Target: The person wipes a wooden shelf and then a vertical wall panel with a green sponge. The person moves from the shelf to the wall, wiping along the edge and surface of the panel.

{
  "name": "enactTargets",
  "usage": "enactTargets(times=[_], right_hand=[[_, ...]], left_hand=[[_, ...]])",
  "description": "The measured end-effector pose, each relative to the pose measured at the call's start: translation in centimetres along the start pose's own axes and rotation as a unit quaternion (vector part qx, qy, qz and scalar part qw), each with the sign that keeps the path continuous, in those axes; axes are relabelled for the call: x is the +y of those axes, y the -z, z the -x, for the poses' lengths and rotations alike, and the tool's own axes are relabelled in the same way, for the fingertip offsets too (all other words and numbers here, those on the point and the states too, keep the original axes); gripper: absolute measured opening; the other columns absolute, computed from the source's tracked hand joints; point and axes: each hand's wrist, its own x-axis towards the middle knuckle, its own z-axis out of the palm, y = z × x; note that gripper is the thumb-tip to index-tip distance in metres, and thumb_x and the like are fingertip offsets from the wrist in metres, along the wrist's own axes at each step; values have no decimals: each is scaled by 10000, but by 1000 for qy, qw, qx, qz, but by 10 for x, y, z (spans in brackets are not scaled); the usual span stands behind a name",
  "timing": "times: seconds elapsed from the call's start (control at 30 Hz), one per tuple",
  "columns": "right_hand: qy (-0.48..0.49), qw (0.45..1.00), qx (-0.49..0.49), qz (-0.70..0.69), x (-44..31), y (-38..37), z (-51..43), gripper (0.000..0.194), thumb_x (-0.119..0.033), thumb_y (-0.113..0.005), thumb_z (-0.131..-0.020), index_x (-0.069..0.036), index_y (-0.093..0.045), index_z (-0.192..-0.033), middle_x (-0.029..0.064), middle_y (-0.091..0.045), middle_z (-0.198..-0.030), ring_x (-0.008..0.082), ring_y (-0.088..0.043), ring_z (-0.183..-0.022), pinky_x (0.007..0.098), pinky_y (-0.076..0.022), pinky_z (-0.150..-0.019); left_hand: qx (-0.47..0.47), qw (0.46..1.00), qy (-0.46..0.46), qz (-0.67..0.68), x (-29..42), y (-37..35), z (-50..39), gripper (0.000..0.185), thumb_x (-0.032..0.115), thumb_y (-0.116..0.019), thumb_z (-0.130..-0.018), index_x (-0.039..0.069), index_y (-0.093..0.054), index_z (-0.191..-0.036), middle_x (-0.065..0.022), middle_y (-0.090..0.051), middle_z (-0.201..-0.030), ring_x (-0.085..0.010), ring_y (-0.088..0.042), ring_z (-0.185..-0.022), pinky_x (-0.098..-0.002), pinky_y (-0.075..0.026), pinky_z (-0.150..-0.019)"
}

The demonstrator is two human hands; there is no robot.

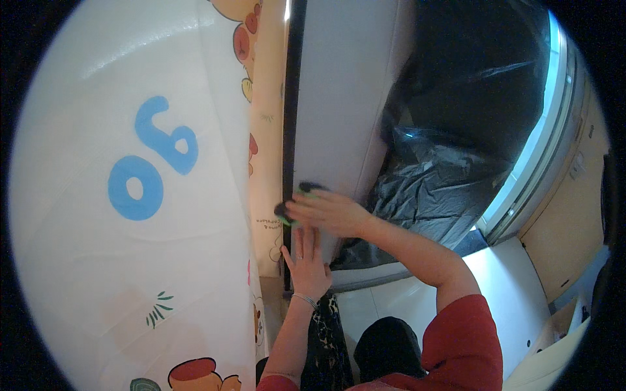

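Observation:
My right hand (335,210) is closed around a black-and-green hand tool (282,214), blurred and partly covered by my fingers; its exact kind cannot be told. Beneath both hands is a pale upholstered surface (342,97) with a stitched seam, bordered on the left by a long black strip (292,97). My left hand (308,269) lies flat on this surface just below the right one, fingers spread and holding nothing. The tips of its fingers reach close to the right hand. A ring and a bracelet are on the left hand and wrist.
Wrinkled black plastic sheeting (430,181) lies right of the upholstered surface. On the left spreads a large white cloth (205,264) with blue shapes and cartoon prints. White floor (508,278), a window or door frame (508,195) and a wooden panel (562,234) are at right.

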Motion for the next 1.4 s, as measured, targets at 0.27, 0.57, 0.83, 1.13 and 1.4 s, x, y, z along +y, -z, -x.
enactTargets(times=[0.27, 0.57, 0.83, 1.13, 1.4], right_hand=[[-20, 997, 76, 28, 82, 66, -22, 572, -124, -519, -863, -118, -436, -1430, 57, -380, -1517, 241, -307, -1430, 437, -253, -1173], [-191, 917, 314, 156, 148, 164, -63, 463, -23, -479, -892, -8, -446, -1354, 167, -410, -1403, 360, -374, -1331, 487, -309, -1110], [-229, 957, 167, 57, 39, 48, -17, 547, -108, -512, -873, -116, -447, -1416, 73, -351, -1522, 279, -283, -1437, 468, -294, -1139], [-137, 988, 70, 12, -28, -16, 43, 643, -154, -536, -824, -167, -408, -1454, 6, -322, -1553, 208, -301, -1433, 407, -307, -1138], [-274, 917, 270, 109, 92, 84, -30, 483, -55, -504, -915, -55, -441, -1393, 144, -377, -1475, 338, -333, -1392, 469, -294, -1138]], left_hand=[[59, 996, -17, 58, 8, 0, 2, 925, 150, -702, -730, 73, -225, -1518, -171, -120, -1595, -372, -109, -1474, -633, -105, -1125], [139, 987, -34, 77, 16, 5, 4, 885, 138, -679, -754, 84, -238, -1519, -201, -118, -1587, -423, -76, -1469, -627, -97, -1134], [106, 992, 26, 62, 16, 16, -3, 882, 149, -677, -765, 74, -229, -1521, -201, -92, -1595, -416, -63, -1473, -636, -107, -1129], [55, 998, 27, 2, -6, 5, -4, 962, 191, -731, -726, 114, -211, -1532, -174, -49, -1615, -358, -71, -1490, -601, -88, -1153], [71, 997, 24, 36, -1, 9, -4, 932, 144, -698, -744, 111, -207, -1534, -182, -62, -1606, -388, -93, -1477, -658, -94, -1123]])
